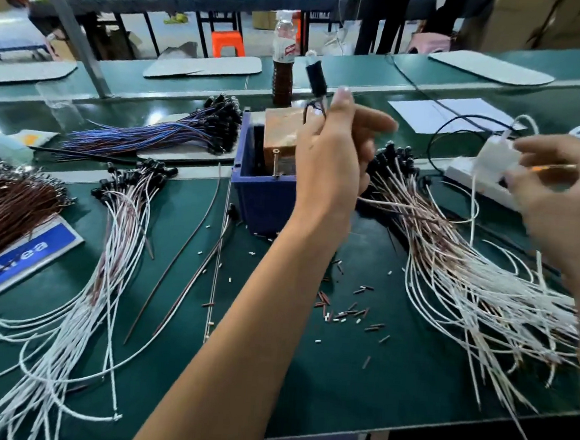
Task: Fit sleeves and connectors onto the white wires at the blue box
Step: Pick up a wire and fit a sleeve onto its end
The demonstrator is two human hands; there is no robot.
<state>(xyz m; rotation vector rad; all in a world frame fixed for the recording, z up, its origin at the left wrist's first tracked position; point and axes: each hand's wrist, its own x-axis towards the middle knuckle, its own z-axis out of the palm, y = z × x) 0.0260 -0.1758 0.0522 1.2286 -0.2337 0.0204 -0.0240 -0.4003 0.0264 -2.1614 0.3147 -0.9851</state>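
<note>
My left hand point(334, 154) is raised in front of the blue box point(262, 197), fingers curled round a thin pair of leads with a small black connector point(316, 75) standing up above my thumb tip. My index finger sticks out to the right, loose. My right hand point(557, 207) is out at the right edge, blurred; its thumb and fingers seem to pinch something thin with an orange streak point(546, 166), but I cannot tell what it is.

The blue box stands on the green table point(271, 373), at mid-depth and a little left of centre, with a brown block point(282, 137) inside it and a screw point(275, 162) standing at the block's near face. The white wires lie in two loose bundles: one bundle point(108, 241) left of the box, its black ends pointing far, and another bundle point(466, 277) right of it, fanning toward the near right edge. Cut bits of sleeve point(347, 309) are scattered on the table between the bundles. Farther left lie blue and purple wires point(157, 135), and brown wires point(8, 207) at the left edge. A bottle point(283, 64) stands just behind the box, and a white power strip point(480, 178) lies to the far right
</note>
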